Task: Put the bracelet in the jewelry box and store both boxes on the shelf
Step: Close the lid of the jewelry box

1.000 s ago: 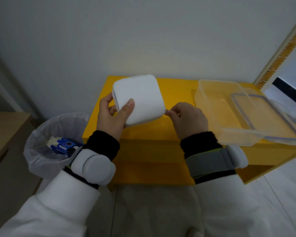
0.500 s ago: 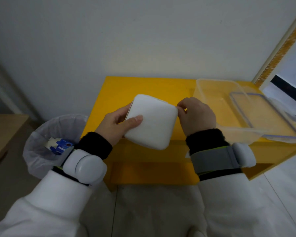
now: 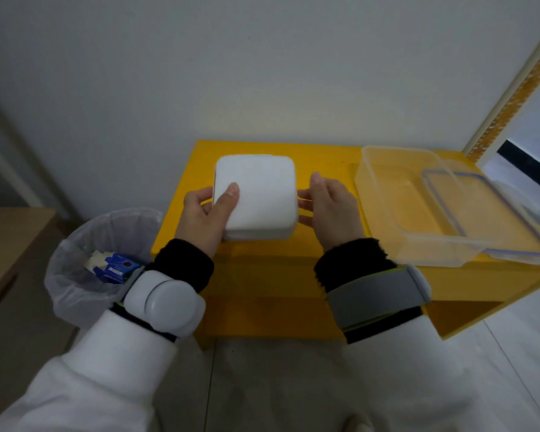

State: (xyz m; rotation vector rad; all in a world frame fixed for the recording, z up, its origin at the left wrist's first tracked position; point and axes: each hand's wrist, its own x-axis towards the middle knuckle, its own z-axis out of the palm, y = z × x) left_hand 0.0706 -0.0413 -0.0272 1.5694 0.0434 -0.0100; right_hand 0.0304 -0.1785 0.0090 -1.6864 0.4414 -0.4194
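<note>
A white square jewelry box (image 3: pixel 259 194) with rounded corners lies flat and closed over the yellow shelf top (image 3: pixel 321 154). My left hand (image 3: pixel 206 213) grips its left edge, thumb on the lid. My right hand (image 3: pixel 331 207) is beside the box's right edge, fingers spread and curled, fingertips at or just off the side. A clear plastic box (image 3: pixel 399 207) stands on the right part of the shelf top, with its blue-rimmed lid (image 3: pixel 493 219) leaning in and over it. No bracelet is visible.
A bin (image 3: pixel 85 269) lined with a clear bag, holding blue and white packaging, stands left of the shelf. A wall is right behind. A wooden surface (image 3: pixel 10 238) is at far left. A lower shelf opening (image 3: pixel 462 313) shows under the top.
The white box went from tilted up in my left hand to flat over the shelf top. My right hand let go of its pinch at the box's corner and opened beside it.
</note>
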